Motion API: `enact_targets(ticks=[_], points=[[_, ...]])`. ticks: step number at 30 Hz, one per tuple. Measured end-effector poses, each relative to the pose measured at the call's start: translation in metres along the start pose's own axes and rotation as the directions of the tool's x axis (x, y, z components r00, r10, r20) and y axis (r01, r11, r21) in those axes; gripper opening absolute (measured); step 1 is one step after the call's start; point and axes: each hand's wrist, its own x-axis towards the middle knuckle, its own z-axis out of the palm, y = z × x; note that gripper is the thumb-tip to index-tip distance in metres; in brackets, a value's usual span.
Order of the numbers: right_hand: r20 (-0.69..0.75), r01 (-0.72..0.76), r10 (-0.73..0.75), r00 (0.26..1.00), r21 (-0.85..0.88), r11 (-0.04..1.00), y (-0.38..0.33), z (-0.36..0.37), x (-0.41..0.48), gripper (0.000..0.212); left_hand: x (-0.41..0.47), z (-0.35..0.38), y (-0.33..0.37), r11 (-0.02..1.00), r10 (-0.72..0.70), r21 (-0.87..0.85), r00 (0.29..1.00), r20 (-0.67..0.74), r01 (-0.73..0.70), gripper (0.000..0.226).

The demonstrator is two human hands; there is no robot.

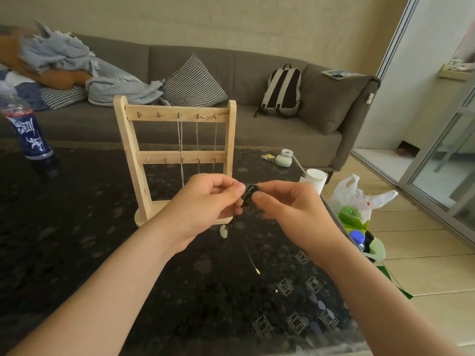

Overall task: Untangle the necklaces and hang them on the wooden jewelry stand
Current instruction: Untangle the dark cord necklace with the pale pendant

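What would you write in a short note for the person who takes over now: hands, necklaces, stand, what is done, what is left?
Left hand: pinches the dark cord necklace.
Right hand: pinches the same tangle from the other side.
Its pale pendant dangles below the hands, in front of the wooden stand.
Done: silver chains hang from the three rightmost top hooks.
Left: loosen the cord and hang it on a free top hook; the thin gold-tipped strand below the hands too.

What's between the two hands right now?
In the head view, a dark knotted necklace cord spans the gap, pinched by the left hand and right hand; its pale pendant hangs below.
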Motion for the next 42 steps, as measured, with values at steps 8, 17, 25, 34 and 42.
enact_targets(ticks=[8,17,25,34,42], points=[[0.055,-0.113,0.104,0.993,0.198,0.974,0.003,0.001,0.004,0.027,0.0,0.001,-0.001,0.999,0.033,-0.037,0.997,0.067,-0.031,0.016],[0.033,-0.075,0.07,0.997,0.187,0.98,0.001,0.002,0.001,0.016,-0.001,-0.001,0.001,0.994,0.101,0.046,0.995,0.004,-0.101,0.016],[-0.009,-0.033,0.035,0.999,0.206,0.978,-0.006,0.004,-0.002,0.011,-0.001,0.003,0.001,0.993,0.095,0.078,0.994,-0.061,-0.09,0.009],[0.01,0.003,-0.004,1.0,0.111,0.994,0.002,0.002,0.003,0.008,0.001,-0.005,0.003,0.999,0.004,-0.053,1.0,0.004,-0.003,0.013],[0.168,-0.111,0.082,0.982,0.171,0.979,0.01,0.0,0.007,0.024,0.001,0.003,0.0,0.986,0.129,0.1,0.992,0.015,-0.129,0.015]])
